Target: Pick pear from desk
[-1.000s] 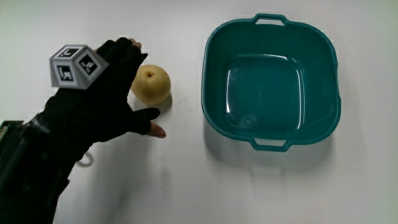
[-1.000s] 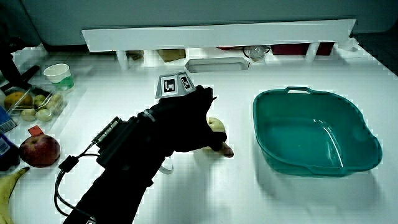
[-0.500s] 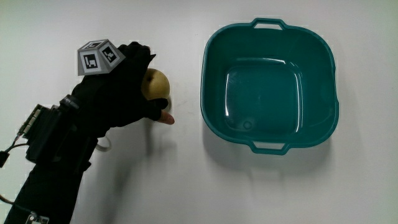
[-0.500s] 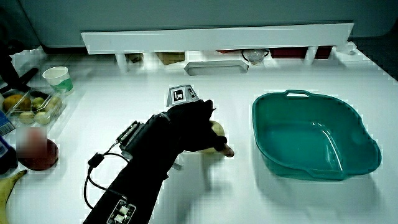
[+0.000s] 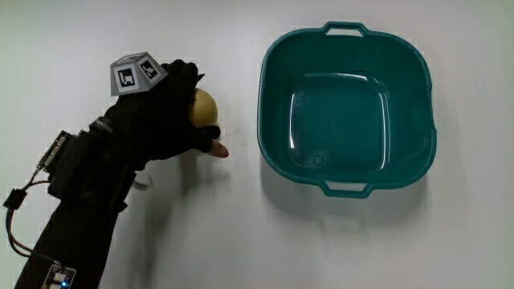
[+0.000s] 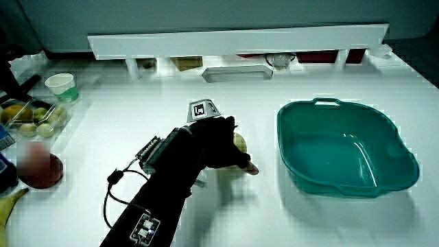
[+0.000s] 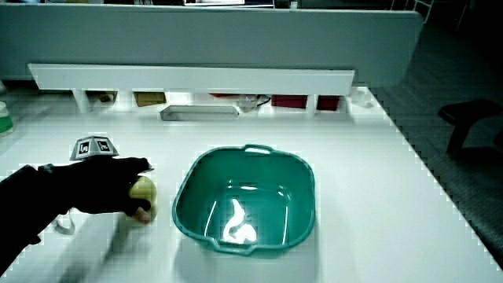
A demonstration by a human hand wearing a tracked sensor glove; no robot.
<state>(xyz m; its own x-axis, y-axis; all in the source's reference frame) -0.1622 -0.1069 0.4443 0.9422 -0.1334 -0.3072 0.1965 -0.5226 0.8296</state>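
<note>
1. The pear [image 5: 203, 107] sits in the grasp of the hand [image 5: 165, 120], over the bench [image 5: 241, 233]. Only its yellow flank at three o'clock shows in the main view. Whether it touches the bench cannot be told.
2. The hand is clenched around the pear, covering it from about nine o'clock. The fingers curl over its upper part, and a bare thumb tip [image 5: 218, 150] pokes out at five o'clock of the fruit.
3. In both side views the pear [image 6: 239, 143] [image 7: 143, 189] peeks out between the glove [image 6: 216, 144] [image 7: 102, 189] and the basin.
4. The cube [image 5: 135, 72] rides on the back of the hand, at ten o'clock of the pear in the main view.
5. The forearm [image 5: 76, 164] runs off toward seven o'clock, carrying a small box with a cable.
6. A teal basin [image 5: 277, 80] stands near the pear at its three o'clock, apart from it, with a handle at twelve and another at six.
7. In a side view, a cup [image 6: 60, 85] stands at ten o'clock of the hand. A fruit tray [image 6: 34, 116] lies at nine o'clock, and a banana [image 6: 10, 206] at eight, all well apart from the hand.
8. The partition [image 6: 240, 44] stands at twelve o'clock.
</note>
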